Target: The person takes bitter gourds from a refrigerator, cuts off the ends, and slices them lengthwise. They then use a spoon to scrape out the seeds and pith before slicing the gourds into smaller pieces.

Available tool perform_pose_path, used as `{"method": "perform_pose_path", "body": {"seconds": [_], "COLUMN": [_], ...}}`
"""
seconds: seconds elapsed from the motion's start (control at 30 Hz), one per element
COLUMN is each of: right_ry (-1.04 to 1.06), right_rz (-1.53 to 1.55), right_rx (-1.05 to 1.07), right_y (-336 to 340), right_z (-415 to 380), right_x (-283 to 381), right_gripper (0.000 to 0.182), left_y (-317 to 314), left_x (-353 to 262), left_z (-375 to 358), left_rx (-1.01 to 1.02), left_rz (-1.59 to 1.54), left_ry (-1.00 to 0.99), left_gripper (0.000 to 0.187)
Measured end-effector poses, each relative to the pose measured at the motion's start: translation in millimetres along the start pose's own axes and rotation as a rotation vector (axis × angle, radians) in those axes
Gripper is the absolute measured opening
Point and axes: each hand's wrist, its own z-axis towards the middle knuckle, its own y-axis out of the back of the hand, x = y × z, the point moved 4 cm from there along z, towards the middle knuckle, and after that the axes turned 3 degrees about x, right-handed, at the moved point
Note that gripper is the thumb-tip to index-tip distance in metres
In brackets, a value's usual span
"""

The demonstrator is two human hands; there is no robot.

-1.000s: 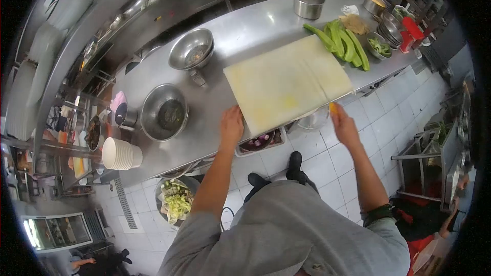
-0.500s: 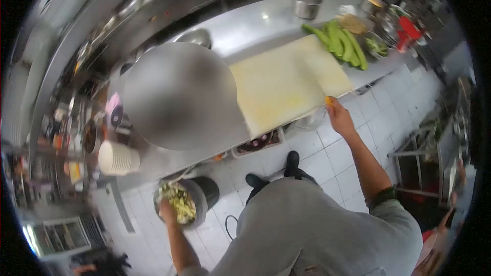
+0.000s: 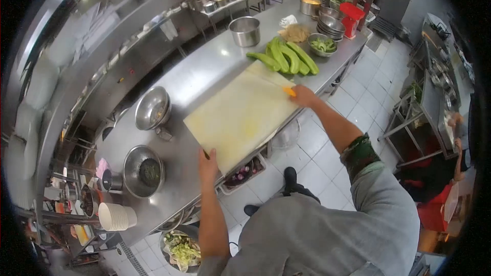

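Note:
My right hand (image 3: pixel 303 96) grips the orange handle of a knife (image 3: pixel 289 91) at the right edge of the pale cutting board (image 3: pixel 232 107). The blade reaches over the board's far right part and is hard to make out against it. At the board's near left edge, my left hand (image 3: pixel 207 166) grips the edge with thumb and fingers. Several long green gourds (image 3: pixel 291 56) lie just beyond the board's far right side. The board's surface has faint yellow stains.
Steel bowls (image 3: pixel 144 174) and stacked white tubs (image 3: pixel 115 216) stand left on the steel table (image 3: pixel 179 174). A steel pot (image 3: pixel 245 31), a bowl of green pieces (image 3: pixel 323 45) and a red scale (image 3: pixel 352 19) stand farther back. Below are a scrap bin (image 3: pixel 193 232) and a crate (image 3: pixel 244 175).
My left hand has come up from the scrap bin to the board's edge. My right hand keeps the knife. The view has shifted, and a large blurred grey round shape is gone.

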Motion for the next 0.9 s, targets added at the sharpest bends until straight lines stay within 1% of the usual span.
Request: {"method": "perform_pose_path", "body": {"seconds": [0.07,0.13,0.2,0.27,0.3,0.37,0.4,0.43,0.47,0.53,0.57,0.6,0.67,0.73,0.83,0.9], "right_ry": [-0.014,-0.026,-0.011,-0.037,-0.049,-0.088,-0.106,-0.106,-0.121,-0.147,-0.122,-0.095,-0.024,0.063,0.127,0.174], "right_rz": [0.051,0.088,0.098,0.139,0.158,0.262,0.312,0.319,0.330,0.349,0.322,0.294,0.240,0.193,0.173,0.160], "right_rx": [-0.093,-0.151,-0.181,-0.151,-0.139,-0.198,-0.230,-0.290,-0.265,-0.196,-0.205,-0.218,-0.240,-0.267,-0.196,-0.146], "right_y": [-3,-7,4,13,20,37,48,62,82,120,127,132,136,135,125,126], "right_z": [-5,-19,-32,-43,-49,-61,-65,-69,-72,-82,-79,-76,-74,-75,-78,-78], "right_x": [0,-1,4,8,8,8,10,13,20,39,43,47,55,62,73,84], "right_gripper": [0.036,0.033,0.034,0.029,0.026,0.025,0.024,0.027,0.029,0.032,0.033,0.034,0.036,0.036,0.034,0.033], "left_y": [-31,-42,-41,-37,-35,-32,-31,-37,-51,-103,-129,-162,-196,-216,-213,-207], "left_x": [9,19,16,9,10,9,-28,-94,-139,-183,-221,-236,-292,-302,-315,-304], "left_z": [26,33,32,27,28,35,32,16,6,21,13,23,17,31,29,30], "left_rx": [-0.095,-0.109,-0.125,-0.121,-0.114,-0.106,-0.177,-0.251,-0.323,-0.009,0.135,0.195,0.371,0.378,0.348,0.284], "left_rz": [0.065,0.057,0.075,0.131,0.165,0.233,0.330,0.421,0.510,-0.181,-0.301,-0.363,-0.649,-0.874,-0.930,-1.053], "left_ry": [-0.045,-0.076,-0.068,-0.022,-0.046,-0.096,-0.096,-0.088,-0.062,-0.130,-0.151,-0.186,-0.037,0.005,0.064,0.075], "left_gripper": [0.080,0.083,0.084,0.086,0.084,0.082,0.080,0.077,0.074,0.064,0.060,0.058,0.052,0.042,0.036,0.037]}}
